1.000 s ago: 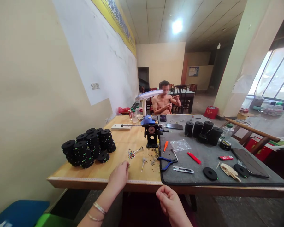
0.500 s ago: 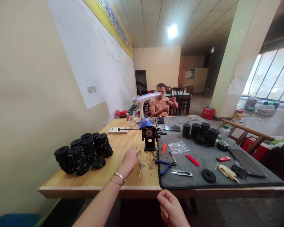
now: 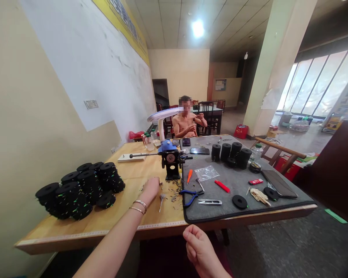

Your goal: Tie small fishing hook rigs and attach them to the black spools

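My left hand (image 3: 151, 188), with two bracelets on its wrist, reaches over the bare wood of the table. Its fingers curl down, and the tips and anything between them are hidden. Just right of it lie a small pale bundle with a thin stem (image 3: 162, 199) and scattered tiny dark pieces (image 3: 175, 191). Behind these stands a small black machine (image 3: 171, 162) with a dial and a long rod pointing left. At the table's front edge, my right hand (image 3: 199, 247) is closed, thumb against the bent forefinger; what it pinches is too small to make out.
Stacks of black foam spools (image 3: 72, 197) stand at left, more spools (image 3: 236, 154) on the grey mat (image 3: 203, 212) at right. Blue-handled pliers (image 3: 192, 197), thread snips (image 3: 210, 202) and a red stick (image 3: 222, 186) lie there. Across the table, beyond the lamp (image 3: 166, 144), sits a person (image 3: 187, 125).
The view has swung to the right, so everything sits further left in the picture. My left hand has drawn slightly away from the small pieces beside it. My right hand keeps its pinch.
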`<action>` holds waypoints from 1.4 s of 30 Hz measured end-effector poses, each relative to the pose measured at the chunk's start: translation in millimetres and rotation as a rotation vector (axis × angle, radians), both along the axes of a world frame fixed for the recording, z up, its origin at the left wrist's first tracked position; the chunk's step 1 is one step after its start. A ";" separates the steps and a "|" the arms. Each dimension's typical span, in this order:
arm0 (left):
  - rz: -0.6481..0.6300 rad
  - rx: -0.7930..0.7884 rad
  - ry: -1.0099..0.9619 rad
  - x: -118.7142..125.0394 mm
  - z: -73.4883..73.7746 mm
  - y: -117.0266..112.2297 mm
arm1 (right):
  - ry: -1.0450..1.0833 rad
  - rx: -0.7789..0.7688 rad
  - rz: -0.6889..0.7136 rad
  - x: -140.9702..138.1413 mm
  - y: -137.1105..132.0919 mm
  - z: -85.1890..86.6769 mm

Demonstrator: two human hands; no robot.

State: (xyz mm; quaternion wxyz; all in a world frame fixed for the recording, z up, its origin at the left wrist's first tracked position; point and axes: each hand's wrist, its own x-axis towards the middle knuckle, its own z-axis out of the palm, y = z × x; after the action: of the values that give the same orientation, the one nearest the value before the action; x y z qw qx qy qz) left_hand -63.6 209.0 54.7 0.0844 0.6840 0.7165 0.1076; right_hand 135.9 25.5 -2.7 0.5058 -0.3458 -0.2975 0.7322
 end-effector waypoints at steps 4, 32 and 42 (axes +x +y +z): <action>0.018 0.031 -0.080 -0.7 5.1 -1.0 | 0.004 -0.014 -0.005 1.3 0.8 2.1; 0.125 -0.179 -1.518 57.4 -40.7 -204.3 | -0.354 0.102 -0.017 -9.7 -4.5 13.5; 0.062 -0.130 -1.433 59.6 -41.7 -209.4 | -0.439 0.143 -0.010 -10.6 -3.7 7.6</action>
State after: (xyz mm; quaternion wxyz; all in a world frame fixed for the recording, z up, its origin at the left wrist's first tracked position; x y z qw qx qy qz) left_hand -4.0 -0.4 13.0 0.5716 0.4182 0.5088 0.4894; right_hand 125.3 21.8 4.8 0.4560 -0.4615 -0.4498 0.6138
